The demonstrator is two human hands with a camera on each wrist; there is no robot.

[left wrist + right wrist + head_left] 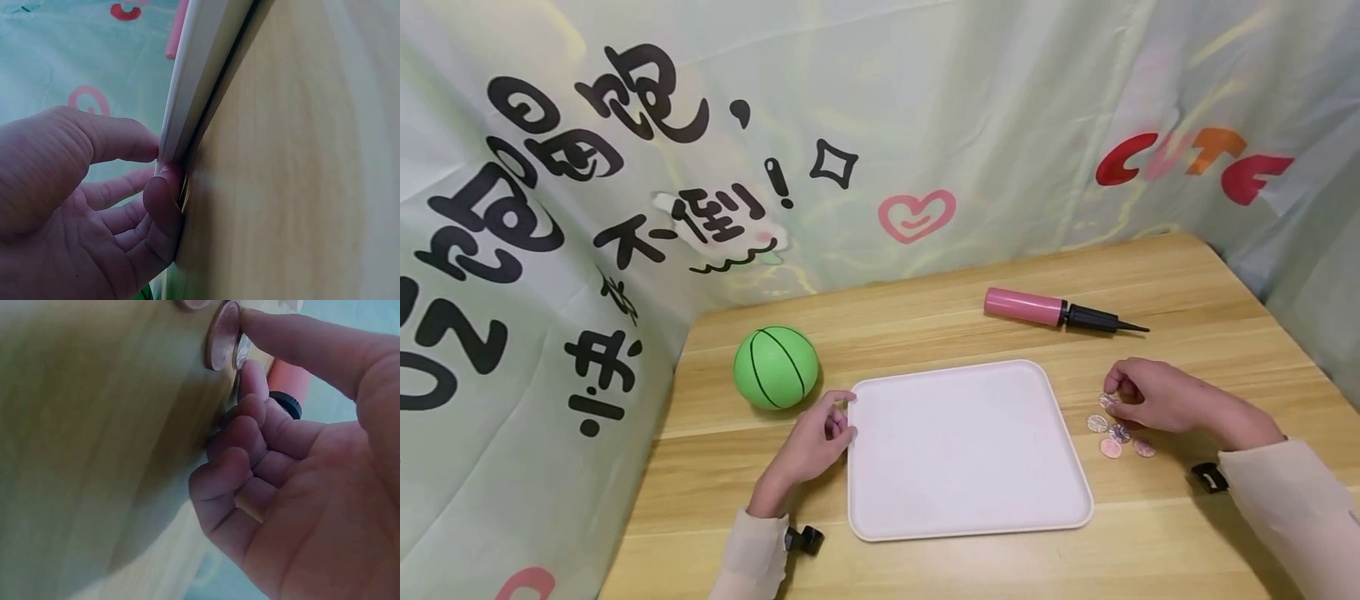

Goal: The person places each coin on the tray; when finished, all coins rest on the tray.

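A white rectangular tray [966,454] with rounded corners lies in the middle of the table. My left hand [811,443] pinches its left rim [195,81], thumb on one side and fingertips on the other. To the right of the tray, my right hand [1167,398] pinches a small round disc [242,351] between thumb and index finger, close over the tabletop. Its other fingers curl in toward the palm. Several more coin-like discs lie just below that hand, among them a pale patterned one [1097,424] and a pink one [1110,448].
A green ball [776,367] with black lines sits beyond the left hand, near the tray's upper left corner. Behind the tray lies a pink hand pump [1024,307] with a black nozzle, pointing right. A printed curtain [1000,125] hangs along the wooden table's back and left edges.
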